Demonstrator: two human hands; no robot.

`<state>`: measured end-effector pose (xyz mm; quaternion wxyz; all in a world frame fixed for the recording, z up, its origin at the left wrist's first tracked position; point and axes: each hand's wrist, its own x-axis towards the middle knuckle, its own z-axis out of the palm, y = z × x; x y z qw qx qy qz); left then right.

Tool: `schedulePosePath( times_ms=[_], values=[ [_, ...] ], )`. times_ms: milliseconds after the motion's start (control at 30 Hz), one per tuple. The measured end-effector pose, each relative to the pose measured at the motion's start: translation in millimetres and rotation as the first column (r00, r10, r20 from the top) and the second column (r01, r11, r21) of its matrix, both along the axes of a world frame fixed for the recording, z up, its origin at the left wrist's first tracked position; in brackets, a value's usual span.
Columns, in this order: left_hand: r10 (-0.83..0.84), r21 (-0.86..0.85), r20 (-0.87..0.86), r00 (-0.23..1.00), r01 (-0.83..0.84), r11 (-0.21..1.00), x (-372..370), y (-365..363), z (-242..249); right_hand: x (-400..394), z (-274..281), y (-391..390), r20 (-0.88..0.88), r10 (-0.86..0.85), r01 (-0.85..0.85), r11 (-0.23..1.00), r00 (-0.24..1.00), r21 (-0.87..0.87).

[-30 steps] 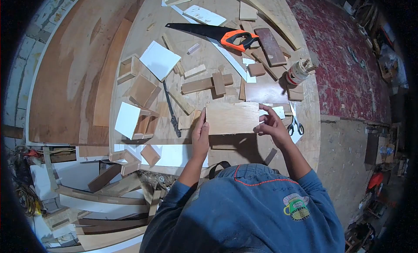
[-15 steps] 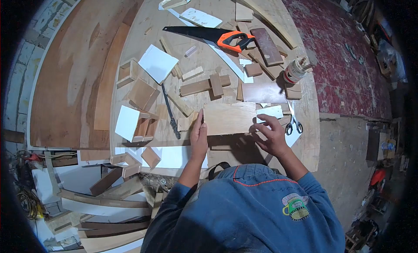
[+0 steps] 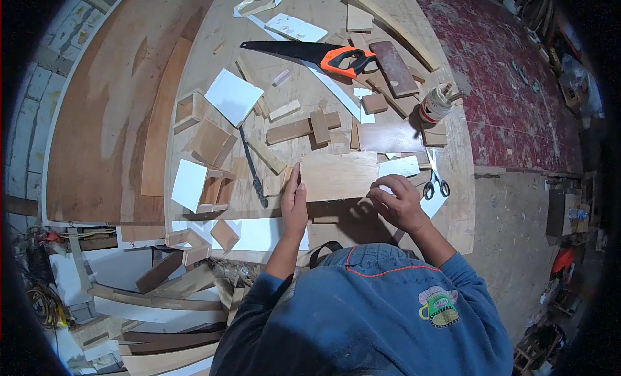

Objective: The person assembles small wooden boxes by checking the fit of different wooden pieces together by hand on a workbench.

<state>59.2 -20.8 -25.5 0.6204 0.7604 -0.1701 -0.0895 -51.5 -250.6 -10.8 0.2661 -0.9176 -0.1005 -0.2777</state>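
A pale rectangular wooden board (image 3: 340, 176) is held level above the near part of the workbench. My left hand (image 3: 295, 204) is closed on its left end, with the thumb on the near side and the fingers along the edge. At the board's right near corner is my right hand (image 3: 399, 201), its fingers bent together against the edge; the fingertips are partly hidden. Just beyond that hand lies a small white-faced piece (image 3: 400, 166). Black-handled scissors (image 3: 435, 184) rest to its right. A dark strip beneath the board is partly covered by shadow.
A handsaw (image 3: 336, 57) with an orange handle lies across the far bench. A jar with brushes (image 3: 436, 104) stands at the right edge. Small open wooden boxes (image 3: 217, 189) and a white-faced panel (image 3: 234, 96) sit on the left. Two joined strips (image 3: 304, 127) lie mid-bench.
My right hand's fingers have drawn together and come down to the board's right corner; they were spread before. My left hand keeps its hold and the board has barely shifted.
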Motion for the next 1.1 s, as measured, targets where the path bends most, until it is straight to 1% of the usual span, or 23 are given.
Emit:
schedulePosePath(
  times_ms=[100,167,200,233,267,300,333,367,400,467,600,767,833,867,933,967,1033,1067,1100],
  values=[
    [0.017,0.02,0.009,1.0,-0.018,1.0,-1.3,-0.7,2.6,-0.3,-0.4,-0.9,-0.012,0.001,-0.001,1.0,1.0,0.004],
    [0.101,0.078,0.126,0.987,-0.111,0.991,-5.5,-2.5,12.0,-2.8,4.5,0.5,-0.019,-0.026,0.026,0.999,0.999,0.039],
    [0.099,0.078,0.127,0.987,-0.109,0.991,-7.3,-3.9,16.7,-4.0,7.0,0.8,-0.028,-0.052,0.054,0.996,0.998,0.074],
    [0.086,0.166,0.383,0.92,-0.16,0.973,-9.2,-5.5,21.6,-5.4,8.0,-0.1,-0.028,-0.055,0.057,0.996,0.998,0.074],
    [0.042,0.235,0.608,0.793,-0.23,0.944,-11.5,-7.6,26.5,-7.9,8.3,-1.8,-0.035,-0.086,0.09,0.987,0.996,0.13],
    [0.039,0.238,0.606,0.794,-0.227,0.944,-14.7,-11.1,32.9,-10.7,7.7,-3.2,-0.044,-0.116,0.122,0.975,0.992,0.186],
    [-0.121,0.29,0.643,0.756,-0.095,0.952,-18.9,-15.7,39.5,-12.1,4.6,-4.6,-0.047,-0.116,0.123,0.974,0.992,0.188],
    [-0.272,0.347,0.668,0.692,0.033,0.937,-22.7,-20.0,42.1,-11.8,-0.2,-6.6,-0.044,-0.147,0.153,0.963,0.988,0.223],
    [-0.271,0.348,0.669,0.692,0.031,0.937,-25.9,-24.7,40.2,-11.5,-3.2,-8.4,-0.039,-0.178,0.182,0.949,0.983,0.257],
    [-0.433,0.452,0.658,0.616,0.137,0.881,-32.1,-36.2,33.7,-12.9,-3.7,-9.4,-0.05,-0.182,0.189,0.946,0.982,0.263],
    [-0.414,0.454,0.648,0.64,0.113,0.884,-33.5,-50.1,25.8,-17.0,-1.7,-11.7,-0.063,-0.189,0.199,0.945,0.98,0.259],
    [-0.419,0.462,0.661,0.623,0.102,0.881,-31.0,-55.5,23.4,-18.5,-6.8,-11.8,-0.092,-0.152,0.172,0.941,0.984,0.29],
    [-0.422,0.467,0.663,0.619,0.099,0.879,-30.9,-57.2,24.3,-16.8,-5.2,-6.8,-0.212,-0.072,0.159,0.887,0.975,0.433],
    [-0.417,0.461,0.665,0.62,0.099,0.882,-31.1,-58.3,24.7,-15.8,-7.1,-4.2,-0.211,-0.072,0.159,0.887,0.975,0.434],
    [-0.413,0.456,0.667,0.62,0.098,0.884,-31.8,-60.9,25.8,-13.3,-14.3,1.0,-0.219,-0.03,0.163,0.767,0.975,0.62],
    [-0.408,0.452,0.67,0.62,0.096,0.887,-32.4,-62.4,26.5,-12.0,-15.4,2.8,-0.219,-0.031,0.164,0.767,0.975,0.621],
    [-0.404,0.448,0.673,0.62,0.094,0.889,-32.9,-64.2,26.5,-10.3,-17.6,5.1,-0.293,0.024,0.218,0.613,0.956,0.76],
    [-0.4,0.446,0.674,0.62,0.091,0.891,-32.9,-64.7,26.1,-10.0,-20.7,5.0,-0.293,0.023,0.219,0.612,0.956,0.76],
    [-0.397,0.443,0.676,0.621,0.087,0.892,-33.0,-65.3,25.7,-9.7,-24.4,4.8,-0.325,0.053,0.245,0.549,0.944,0.799]
  ],
)
